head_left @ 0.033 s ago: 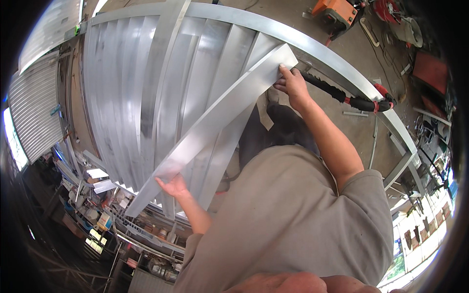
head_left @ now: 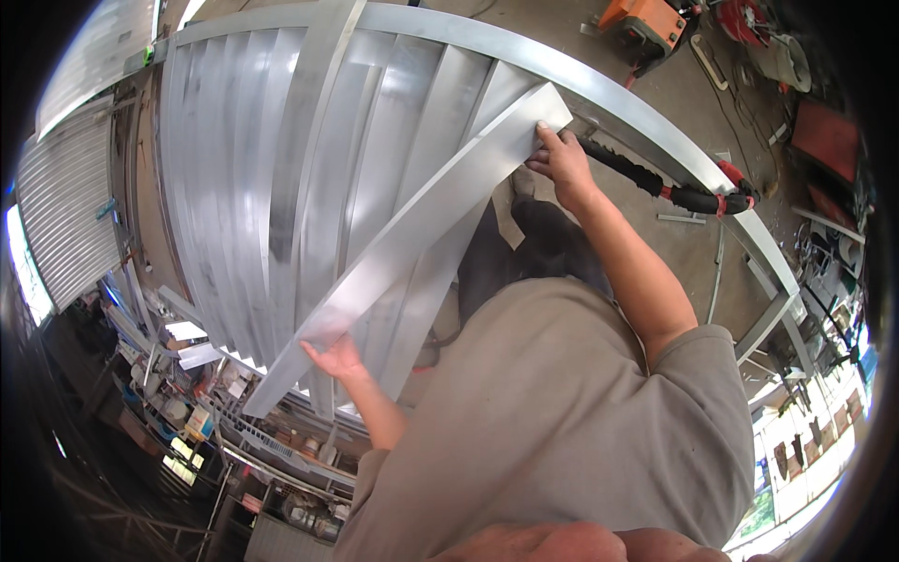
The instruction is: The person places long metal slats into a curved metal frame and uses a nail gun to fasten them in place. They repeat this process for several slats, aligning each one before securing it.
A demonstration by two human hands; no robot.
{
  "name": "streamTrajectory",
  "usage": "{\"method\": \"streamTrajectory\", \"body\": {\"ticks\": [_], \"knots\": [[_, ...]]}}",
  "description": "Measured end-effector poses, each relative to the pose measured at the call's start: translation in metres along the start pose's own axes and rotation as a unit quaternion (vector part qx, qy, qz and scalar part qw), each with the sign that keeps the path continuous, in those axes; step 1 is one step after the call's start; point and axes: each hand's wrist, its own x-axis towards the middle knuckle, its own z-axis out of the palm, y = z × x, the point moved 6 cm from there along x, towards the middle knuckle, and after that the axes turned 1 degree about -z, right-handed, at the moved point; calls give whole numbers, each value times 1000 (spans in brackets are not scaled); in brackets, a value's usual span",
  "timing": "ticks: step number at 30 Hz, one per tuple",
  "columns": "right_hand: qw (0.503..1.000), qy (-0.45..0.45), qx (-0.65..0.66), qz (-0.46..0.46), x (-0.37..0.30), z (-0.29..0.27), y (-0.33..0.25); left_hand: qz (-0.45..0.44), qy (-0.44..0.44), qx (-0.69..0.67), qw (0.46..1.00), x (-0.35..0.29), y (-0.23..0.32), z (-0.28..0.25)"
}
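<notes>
A long flat silvery metal slat (head_left: 426, 220) runs slantwise across a louvred metal panel. My right hand (head_left: 562, 159) grips its far right end, thumb on the upper face and fingers curled at the edge. Toward the near left end, my left hand (head_left: 335, 356) holds the slat along its lower edge; some of its fingers are hidden underneath. Under the slat, the panel's rows of similar slats (head_left: 220, 169) sit inside a pale metal frame (head_left: 524, 54). A straight metal bar (head_left: 314, 112) crosses those slats on the left.
A black-wrapped cable (head_left: 627, 170) with red bands passes over the frame's right side. An orange machine (head_left: 648, 28) stands on the floor at the far right, near a red panel (head_left: 824, 140). Corrugated sheet (head_left: 70, 201) leans at left. Cluttered shelving (head_left: 281, 450) lies at the near left.
The slat's near left end and my left hand have shifted very slightly to the right. My right hand stays in place.
</notes>
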Motion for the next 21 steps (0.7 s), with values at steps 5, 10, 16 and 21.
{"method": "streamTrajectory", "body": {"ticks": [5, 10, 16, 21], "knots": [[1000, 7, -5, 7, 0, -7, 1, -19, 24, -14, 999, -27, -14, -50], [1000, 7, 13, -1, -1, -10, -4, -22, 27, -41, 999, -43, -29, -76], [997, -38, 69, -9, 0, -3, -1, 42, 19, 71, 996, -32, 2, -15], [992, -58, 111, 23, 0, 12, 5, 125, -68, 208, 968, -5, 55, 112]]}}
